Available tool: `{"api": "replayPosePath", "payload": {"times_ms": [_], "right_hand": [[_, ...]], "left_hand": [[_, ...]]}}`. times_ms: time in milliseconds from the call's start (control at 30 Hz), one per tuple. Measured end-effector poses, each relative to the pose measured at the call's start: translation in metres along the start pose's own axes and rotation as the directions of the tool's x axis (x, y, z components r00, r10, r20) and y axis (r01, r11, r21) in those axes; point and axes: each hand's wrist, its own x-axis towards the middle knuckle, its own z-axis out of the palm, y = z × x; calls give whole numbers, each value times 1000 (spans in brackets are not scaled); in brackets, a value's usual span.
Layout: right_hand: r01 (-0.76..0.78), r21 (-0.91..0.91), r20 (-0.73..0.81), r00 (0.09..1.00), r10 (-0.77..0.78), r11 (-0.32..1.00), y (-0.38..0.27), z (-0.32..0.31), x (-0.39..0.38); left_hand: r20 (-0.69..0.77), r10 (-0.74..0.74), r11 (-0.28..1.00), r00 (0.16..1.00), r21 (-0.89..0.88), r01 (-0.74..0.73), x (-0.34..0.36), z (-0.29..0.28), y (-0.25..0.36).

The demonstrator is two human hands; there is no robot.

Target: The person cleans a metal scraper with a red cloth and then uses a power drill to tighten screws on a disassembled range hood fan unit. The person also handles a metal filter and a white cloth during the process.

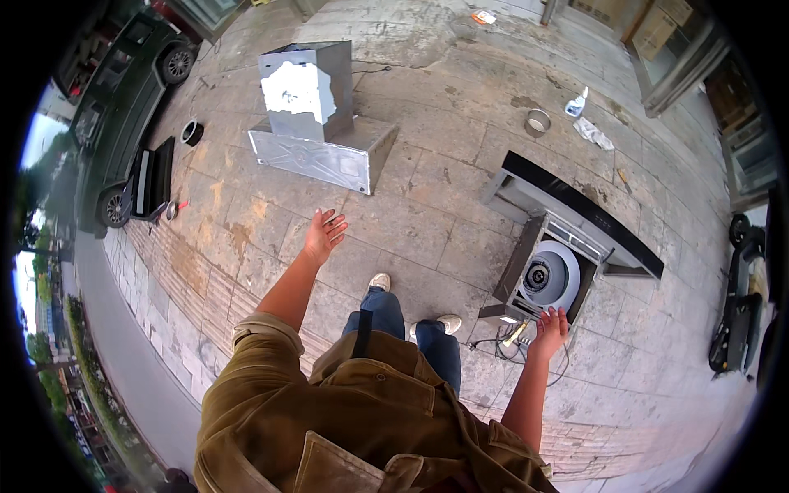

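My left hand (326, 236) hangs in the air over the paving, fingers spread and nothing in them. Ahead of it stands a grey sheet-metal hood part (335, 99) with a ragged white patch on its box-shaped top. My right hand (551, 330) has its fingers stretched out beside the near edge of an opened range hood (516, 267); whether it touches the edge I cannot tell. A round grey fan housing (561, 275) with a dark hub sits in the hood. A long black panel (583, 209) runs along the hood's far side.
A yellow-handled tool (515, 333) and a dark cable (497, 347) lie by the hood. Farther off are a metal ring (537, 122), a spray bottle (577, 103) and a white cloth (593, 133). A black panel (153, 181) lies near a parked car (123, 99); a scooter (737, 304) stands right.
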Motion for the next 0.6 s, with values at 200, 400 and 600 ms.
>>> {"api": "replayPosePath", "payload": {"times_ms": [200, 400, 600], "right_hand": [[67, -120, 215, 976, -40, 990, 11, 108, -83], [202, -254, 362, 927, -101, 946, 101, 207, -172], [93, -226, 528, 848, 42, 970, 214, 324, -222]], "left_hand": [[-454, 47, 999, 890, 14, -46, -83, -298, -21], [-661, -88, 991, 745, -133, -1, -237, -543, -82], [-900, -224, 946, 373, -293, -138, -411, -734, -154]]}}
